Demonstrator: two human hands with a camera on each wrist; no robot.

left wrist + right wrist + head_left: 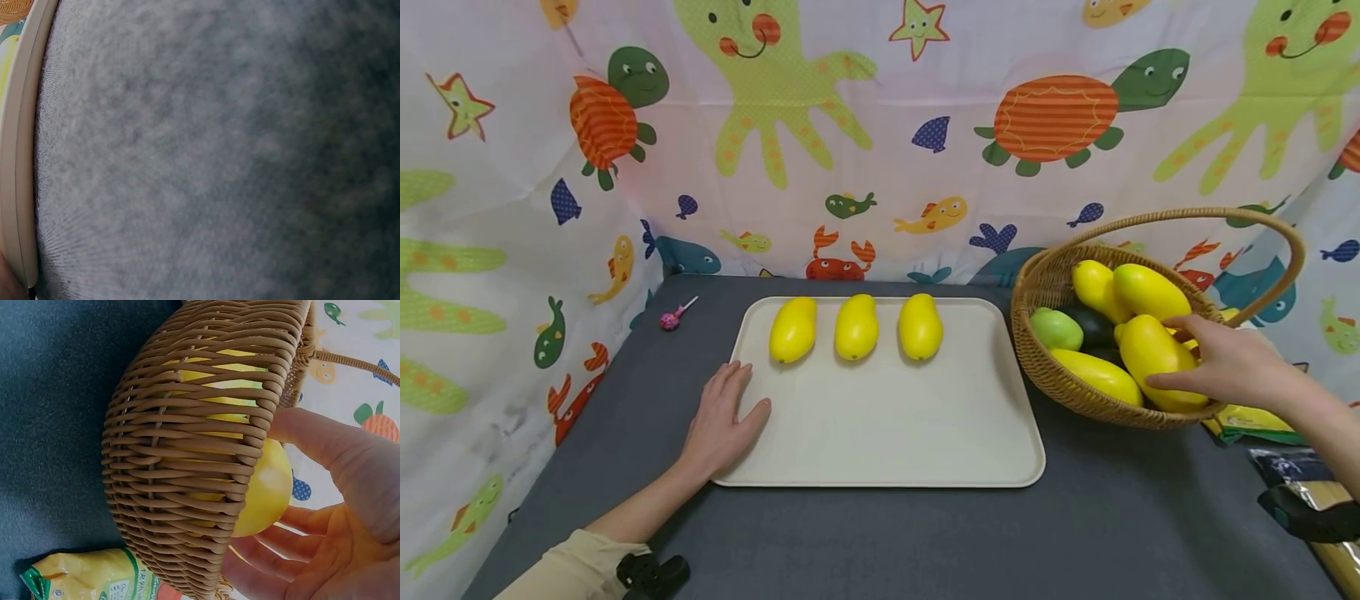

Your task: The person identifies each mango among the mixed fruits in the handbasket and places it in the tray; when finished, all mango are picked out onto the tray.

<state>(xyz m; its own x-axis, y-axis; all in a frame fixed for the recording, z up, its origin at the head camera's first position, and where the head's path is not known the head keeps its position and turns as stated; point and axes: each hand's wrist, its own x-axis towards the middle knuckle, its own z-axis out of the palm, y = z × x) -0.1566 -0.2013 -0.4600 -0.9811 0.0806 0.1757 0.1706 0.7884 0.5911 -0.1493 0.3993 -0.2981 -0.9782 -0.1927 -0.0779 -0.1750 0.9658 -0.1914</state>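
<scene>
My left hand [722, 425] rests on the left rim of a cream tray [880, 425], its fingers fairly straight. Three yellow mangoes, a left one [793, 331], a middle one [856, 327] and a right one [921, 327], lie in a row along the tray's far side. Over at the right, my right hand [1232, 358] reaches into a wicker basket [1075, 396]. Its thumb and fingers hold a yellow mango [1157, 358] among the basket's fruit. In the right wrist view, that mango [269, 487] shows partly behind the woven rim, with the fingers around it.
Also in the basket are more yellow mangoes, a green fruit [1057, 330] and a dark fruit [1086, 325]. The basket's handle [1180, 215] arches above. Yellow-green packets [1258, 423] lie beside it. A lollipop [676, 316] lies at the back left, before a printed curtain.
</scene>
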